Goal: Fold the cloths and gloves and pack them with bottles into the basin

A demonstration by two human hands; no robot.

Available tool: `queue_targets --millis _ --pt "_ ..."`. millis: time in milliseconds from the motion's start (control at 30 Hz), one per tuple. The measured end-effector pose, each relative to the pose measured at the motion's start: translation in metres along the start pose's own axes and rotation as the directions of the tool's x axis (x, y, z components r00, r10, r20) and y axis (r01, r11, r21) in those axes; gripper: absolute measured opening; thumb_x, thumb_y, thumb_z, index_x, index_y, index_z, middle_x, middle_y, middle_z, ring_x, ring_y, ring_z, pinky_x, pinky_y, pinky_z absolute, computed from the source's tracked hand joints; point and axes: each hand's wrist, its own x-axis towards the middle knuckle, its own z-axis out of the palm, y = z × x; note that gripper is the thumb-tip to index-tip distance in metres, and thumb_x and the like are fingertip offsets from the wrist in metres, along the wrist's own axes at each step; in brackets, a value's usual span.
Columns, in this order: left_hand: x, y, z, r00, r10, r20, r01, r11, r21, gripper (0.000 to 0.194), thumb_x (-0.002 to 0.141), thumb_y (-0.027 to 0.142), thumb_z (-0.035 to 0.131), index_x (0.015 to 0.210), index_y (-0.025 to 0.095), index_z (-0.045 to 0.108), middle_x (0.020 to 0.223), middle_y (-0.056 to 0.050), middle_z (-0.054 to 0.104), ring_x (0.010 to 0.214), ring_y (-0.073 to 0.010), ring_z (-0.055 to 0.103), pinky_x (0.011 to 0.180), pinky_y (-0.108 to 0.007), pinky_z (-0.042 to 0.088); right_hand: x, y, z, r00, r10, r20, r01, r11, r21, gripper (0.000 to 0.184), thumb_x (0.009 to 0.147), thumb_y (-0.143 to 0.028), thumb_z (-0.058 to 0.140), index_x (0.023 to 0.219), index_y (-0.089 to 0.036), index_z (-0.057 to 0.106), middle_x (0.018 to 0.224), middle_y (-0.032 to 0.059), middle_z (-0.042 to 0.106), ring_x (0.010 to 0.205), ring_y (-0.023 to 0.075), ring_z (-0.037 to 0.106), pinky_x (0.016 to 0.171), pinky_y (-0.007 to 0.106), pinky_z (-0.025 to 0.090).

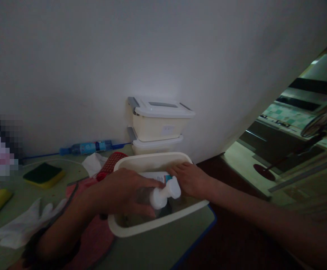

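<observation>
A cream plastic bin (159, 224) stands on the table with its top uncovered. My left hand (124, 189) reaches over its near left rim, closed around a clear pump bottle with a white pump head (163, 195), which is tilted. A white container with a printed label (156, 176) lies behind it in the bin, partly covered by my left hand. My right hand (191, 180) is inside the bin's right end, fingers stretched side by side close to that container. Whether they touch it I cannot tell. Much of the bin's bottom is hidden.
Two lidded boxes (159, 125) are stacked behind the bin against the wall. Left lie a water bottle (92, 147), a sponge (44, 174), white gloves (30, 223), a pink cloth (93, 240) and a red perforated item (113, 164). The table's blue edge (198, 236) ends at right; a fan (319, 123) stands beyond.
</observation>
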Motion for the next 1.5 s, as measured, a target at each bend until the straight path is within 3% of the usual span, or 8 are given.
queue_targets --millis 233,433,533,733,867,1133,1367,1500 --pt "-0.004 0.005 0.003 0.995 -0.094 -0.021 0.094 0.995 0.042 0.053 0.068 0.048 0.070 0.117 0.030 0.060 0.108 -0.001 0.071 0.096 -0.0285 0.065 0.081 -0.038 0.047 -0.011 0.013 -0.037 0.998 -0.039 0.044 0.038 0.999 0.031 0.034 0.082 -0.027 0.060 0.111 -0.010 0.061 0.119 0.0165 0.058 0.112 0.0269 0.054 0.095 0.037 0.042" --pt "0.002 0.000 0.002 1.000 -0.022 -0.002 0.022 0.999 -0.047 0.032 0.080 0.047 0.062 0.104 0.027 0.068 0.099 -0.001 0.073 0.090 -0.0218 0.066 0.078 -0.030 0.045 -0.035 -0.001 -0.090 0.994 -0.113 0.009 0.096 0.877 0.471 0.033 0.092 -0.017 0.040 0.121 -0.014 0.056 0.114 0.0101 0.062 0.105 0.0175 0.057 0.094 0.032 0.042" --pt "0.001 -0.010 0.000 0.998 0.048 -0.047 -0.051 0.997 -0.053 0.026 0.092 0.032 0.045 0.093 0.024 0.070 0.087 0.000 0.074 0.080 -0.0154 0.066 0.075 -0.026 0.044 -0.030 -0.015 -0.087 0.980 -0.183 0.083 0.123 0.872 0.474 0.033 0.095 -0.029 0.039 0.115 -0.014 0.061 0.107 0.0114 0.066 0.101 0.0207 0.060 0.092 0.035 0.043" --pt "-0.001 -0.028 -0.002 0.977 -0.051 -0.208 0.081 0.987 0.137 0.025 0.088 0.024 0.045 0.076 0.018 0.066 0.074 -0.002 0.069 0.067 -0.0157 0.061 0.064 -0.027 0.041 -0.007 -0.030 -0.073 0.939 -0.061 0.339 -0.056 0.944 0.325 0.047 0.083 -0.040 0.054 0.120 -0.010 0.058 0.108 0.0188 0.066 0.095 0.0315 0.063 0.078 0.041 0.048" --pt "0.003 -0.028 0.000 0.971 -0.056 -0.234 0.092 0.985 0.149 0.025 0.089 0.022 0.042 0.072 0.017 0.059 0.069 -0.001 0.064 0.064 -0.0146 0.058 0.061 -0.026 0.039 -0.002 -0.025 -0.080 0.912 -0.174 0.372 0.027 0.929 0.368 0.033 0.089 -0.031 0.047 0.109 -0.011 0.064 0.099 0.0148 0.068 0.090 0.0270 0.064 0.076 0.036 0.047" --pt "0.007 -0.023 0.006 0.952 -0.122 -0.282 0.154 0.983 0.096 0.032 0.097 0.031 0.028 0.086 0.018 0.055 0.079 -0.005 0.063 0.077 -0.0198 0.060 0.073 -0.033 0.044 -0.013 0.011 -0.071 0.896 -0.316 0.313 -0.057 0.616 0.786 0.037 0.094 -0.028 0.040 0.125 -0.013 0.053 0.096 0.0062 0.068 0.089 0.0153 0.063 0.079 0.024 0.047" --pt "0.009 -0.023 0.005 0.951 -0.138 -0.278 0.164 0.984 0.073 0.030 0.096 0.030 0.029 0.085 0.017 0.055 0.080 -0.005 0.063 0.075 -0.0195 0.060 0.070 -0.032 0.043 -0.012 -0.005 -0.051 0.898 -0.277 0.342 0.074 0.862 0.502 0.042 0.091 -0.024 0.044 0.131 -0.014 0.050 0.111 0.0134 0.067 0.097 0.0226 0.064 0.083 0.032 0.049" --pt "0.010 -0.022 0.005 0.970 -0.121 -0.210 0.145 0.984 0.101 0.029 0.094 0.030 0.035 0.082 0.018 0.058 0.078 -0.005 0.065 0.072 -0.0190 0.060 0.067 -0.031 0.042 -0.010 -0.021 -0.043 0.968 -0.170 0.183 0.112 0.951 0.288 0.031 0.087 -0.018 0.050 0.115 -0.016 0.063 0.111 0.0130 0.066 0.104 0.0262 0.061 0.091 0.040 0.045"
